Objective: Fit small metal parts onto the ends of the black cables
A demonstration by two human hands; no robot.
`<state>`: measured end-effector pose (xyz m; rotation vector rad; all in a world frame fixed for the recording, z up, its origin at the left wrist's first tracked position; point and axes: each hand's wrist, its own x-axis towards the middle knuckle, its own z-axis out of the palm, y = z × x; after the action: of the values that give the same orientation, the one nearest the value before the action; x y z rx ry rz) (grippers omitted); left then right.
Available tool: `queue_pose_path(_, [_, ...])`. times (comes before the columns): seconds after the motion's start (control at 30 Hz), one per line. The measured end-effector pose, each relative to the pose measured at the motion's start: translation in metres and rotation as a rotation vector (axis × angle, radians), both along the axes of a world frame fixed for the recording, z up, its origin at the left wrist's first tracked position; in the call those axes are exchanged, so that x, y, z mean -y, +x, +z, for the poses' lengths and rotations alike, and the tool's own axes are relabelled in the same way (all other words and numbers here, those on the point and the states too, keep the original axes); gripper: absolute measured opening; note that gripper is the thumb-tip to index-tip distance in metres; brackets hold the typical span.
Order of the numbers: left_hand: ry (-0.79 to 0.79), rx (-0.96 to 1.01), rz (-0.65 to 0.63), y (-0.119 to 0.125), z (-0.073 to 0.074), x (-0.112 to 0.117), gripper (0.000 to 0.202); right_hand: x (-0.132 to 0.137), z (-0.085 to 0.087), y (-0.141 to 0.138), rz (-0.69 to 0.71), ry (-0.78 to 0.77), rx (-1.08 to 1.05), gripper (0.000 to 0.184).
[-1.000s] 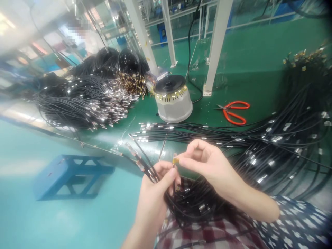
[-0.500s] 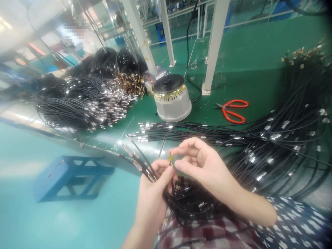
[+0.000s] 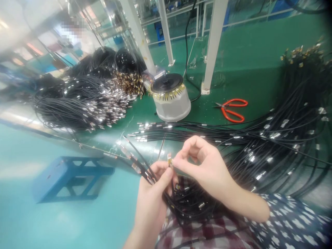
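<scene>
My left hand [image 3: 153,193] is closed around a bunch of black cables [image 3: 142,169], whose metal ends fan out to the upper left. One cable stands upright between its thumb and forefinger, with a gold-coloured end [image 3: 169,159] above the thumb. My right hand [image 3: 201,160] pinches beside that end, thumb and forefinger together on a small amber strip that looks like tape. Its edges are mostly hidden by the fingertips. More coiled black cable [image 3: 192,204] lies on my lap under both hands.
On the green tabletop stand a round white dispenser [image 3: 172,105] with yellow tabs and orange-handled cutters [image 3: 233,110]. Cable piles lie left [image 3: 77,103] and right [image 3: 264,138]. White posts [image 3: 214,45] rise behind. A blue stool [image 3: 70,180] is on the floor at left.
My right thumb and forefinger, apart before, have come together beside the cable end. The amber strip now sits closer against that end. My left hand keeps its hold on the cables.
</scene>
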<state>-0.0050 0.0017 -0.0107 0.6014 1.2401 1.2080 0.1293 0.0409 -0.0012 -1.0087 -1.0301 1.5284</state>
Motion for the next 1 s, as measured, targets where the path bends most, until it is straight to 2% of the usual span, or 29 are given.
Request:
queue_pose_path(0.33, [-0.019,0.065,0.004,0.001,0.003,0.003,0.016,0.000,-0.003,-0.002,0.016,-0.002,0.004,0.025])
queue_pose_path(0.53, [-0.013,0.078,-0.025,0.001,0.003,0.001,0.019,-0.002,-0.008,-0.003,0.041,-0.045,-0.076,0.027])
queue_pose_path(0.63, [-0.013,0.096,-0.044,0.000,0.001,0.000,0.021,-0.004,-0.010,-0.002,0.109,-0.088,-0.173,0.029])
queue_pose_path(0.77, [-0.014,0.163,-0.138,-0.004,-0.003,-0.003,0.024,-0.011,-0.012,0.002,0.228,-0.167,-0.251,0.034])
queue_pose_path(0.93, [-0.021,0.270,-0.355,-0.010,-0.009,-0.007,0.038,-0.022,-0.016,0.006,0.413,-0.204,-0.395,0.032])
queue_pose_path(1.0, [-0.017,0.277,-0.380,-0.010,-0.010,-0.008,0.038,-0.025,-0.019,0.007,0.464,-0.206,-0.412,0.031])
